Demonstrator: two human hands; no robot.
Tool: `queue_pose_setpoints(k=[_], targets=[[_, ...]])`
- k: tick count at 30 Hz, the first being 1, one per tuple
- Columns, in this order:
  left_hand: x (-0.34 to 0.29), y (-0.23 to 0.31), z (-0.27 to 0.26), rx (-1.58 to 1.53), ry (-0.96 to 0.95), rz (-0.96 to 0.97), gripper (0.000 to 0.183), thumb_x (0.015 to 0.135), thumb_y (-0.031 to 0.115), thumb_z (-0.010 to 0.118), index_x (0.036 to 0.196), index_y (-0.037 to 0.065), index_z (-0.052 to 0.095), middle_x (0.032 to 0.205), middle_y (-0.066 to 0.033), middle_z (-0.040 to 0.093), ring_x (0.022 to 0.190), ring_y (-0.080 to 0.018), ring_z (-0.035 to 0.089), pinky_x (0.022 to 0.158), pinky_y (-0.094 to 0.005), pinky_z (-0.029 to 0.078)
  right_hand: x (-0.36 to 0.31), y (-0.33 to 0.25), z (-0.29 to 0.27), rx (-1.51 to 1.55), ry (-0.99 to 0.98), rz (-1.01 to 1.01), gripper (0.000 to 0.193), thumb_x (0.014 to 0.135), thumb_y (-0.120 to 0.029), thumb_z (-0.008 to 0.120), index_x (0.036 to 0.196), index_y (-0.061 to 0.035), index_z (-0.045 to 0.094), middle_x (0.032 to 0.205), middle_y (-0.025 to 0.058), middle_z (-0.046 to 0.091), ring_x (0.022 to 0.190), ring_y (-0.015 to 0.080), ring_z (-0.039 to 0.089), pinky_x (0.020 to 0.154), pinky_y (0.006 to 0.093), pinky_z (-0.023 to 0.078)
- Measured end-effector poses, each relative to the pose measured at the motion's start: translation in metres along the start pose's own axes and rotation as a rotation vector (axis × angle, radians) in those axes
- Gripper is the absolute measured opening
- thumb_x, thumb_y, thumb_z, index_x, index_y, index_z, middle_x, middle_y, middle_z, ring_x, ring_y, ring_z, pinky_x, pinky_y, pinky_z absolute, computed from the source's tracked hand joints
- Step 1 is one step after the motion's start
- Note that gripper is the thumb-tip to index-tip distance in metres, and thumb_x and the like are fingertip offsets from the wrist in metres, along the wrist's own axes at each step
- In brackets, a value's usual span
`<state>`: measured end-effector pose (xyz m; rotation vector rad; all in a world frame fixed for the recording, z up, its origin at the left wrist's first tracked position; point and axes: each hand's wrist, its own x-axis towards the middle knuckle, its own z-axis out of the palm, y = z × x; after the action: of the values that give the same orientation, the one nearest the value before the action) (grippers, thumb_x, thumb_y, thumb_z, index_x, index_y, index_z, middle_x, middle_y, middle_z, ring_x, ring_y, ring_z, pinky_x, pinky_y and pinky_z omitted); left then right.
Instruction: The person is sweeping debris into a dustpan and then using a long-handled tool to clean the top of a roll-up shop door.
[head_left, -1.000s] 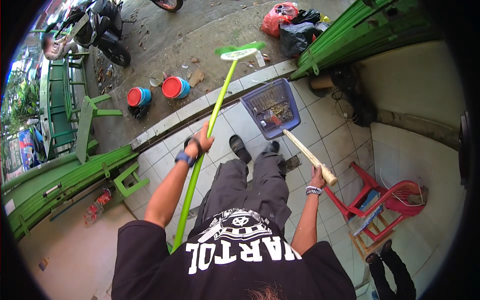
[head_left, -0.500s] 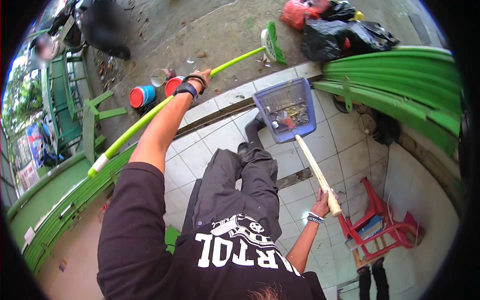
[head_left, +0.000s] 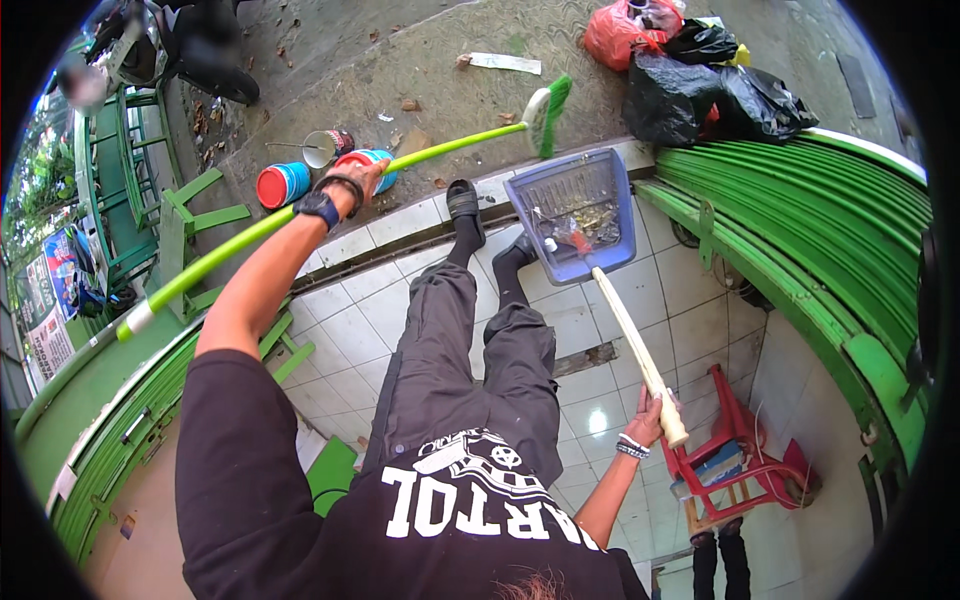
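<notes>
Lime-green broom point(head_left: 450, 147) is gripped by its shaft in the left hand point(head_left: 360, 183), fingers curled closed on it, bristles point(head_left: 549, 115) held well ahead and right of them. Purple dustpan point(head_left: 627, 215), bunch of litter point(head_left: 597, 228) inside, is held ahead of the right hand point(head_left: 646, 416), fingers wrapped around the handle point(head_left: 635, 345) near its end.

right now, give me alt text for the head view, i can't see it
The left hand grips a green-handled broom; the right hand holds the pale handle of a purple dustpan with debris in it. Red and black plastic bags lie beyond the tiled floor.
</notes>
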<state>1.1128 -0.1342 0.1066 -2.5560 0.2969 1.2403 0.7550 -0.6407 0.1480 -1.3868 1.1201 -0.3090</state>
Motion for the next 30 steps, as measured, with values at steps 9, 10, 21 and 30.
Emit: queue_pose_setpoints(k=[9,10,21,30], targets=[[-0.008,-0.074,0.052,-0.331,0.166,0.003,0.027,0.083,0.017,0.045,0.109,0.011,0.049,0.075,-0.0212,0.058,0.065,-0.0377,0.057,0.053,-0.0473,0.043,-0.005,-0.01,0.051,-0.001,0.006,0.0,0.022,0.084,-0.005,0.049,0.104,-0.005,0.039,0.103,0.0122,0.044,0.097,0.0242,0.049,0.084,0.0395,0.049],[-0.032,-0.078,0.068,-0.41,0.181,-0.01,0.027,0.084,0.018,0.044,0.11,0.011,0.048,0.08,-0.0202,0.059,0.069,-0.0379,0.058,0.057,-0.0489,0.043,-0.003,-0.012,0.054,0.017,-0.014,-0.031,0.023,0.085,-0.006,0.048,0.105,-0.0042,0.038,0.105,0.0132,0.044,0.099,0.026,0.049,0.087,0.0403,0.047],[-0.079,-0.092,0.122,-1.871,-0.272,-0.592,0.027,0.088,0.031,0.038,0.098,0.007,0.042,0.058,-0.0027,0.041,0.04,-0.0086,0.035,0.033,-0.0221,0.029,-0.001,-0.043,0.137,-0.026,-0.12,-0.071,0.024,0.085,-0.008,0.049,0.105,-0.0044,0.037,0.106,0.0129,0.044,0.1,0.0254,0.049,0.087,0.0394,0.047],[-0.032,-0.067,0.074,-2.478,-0.539,-0.256,0.033,0.091,0.034,0.038,0.112,0.009,0.042,0.06,0.0033,0.033,0.045,-0.0025,0.029,0.034,-0.0145,0.025,0.002,-0.056,0.169,-0.061,-0.185,-0.106,0.027,0.083,-0.008,0.05,0.107,-0.0054,0.037,0.107,0.0099,0.042,0.101,0.0236,0.048,0.085,0.0417,0.048]])
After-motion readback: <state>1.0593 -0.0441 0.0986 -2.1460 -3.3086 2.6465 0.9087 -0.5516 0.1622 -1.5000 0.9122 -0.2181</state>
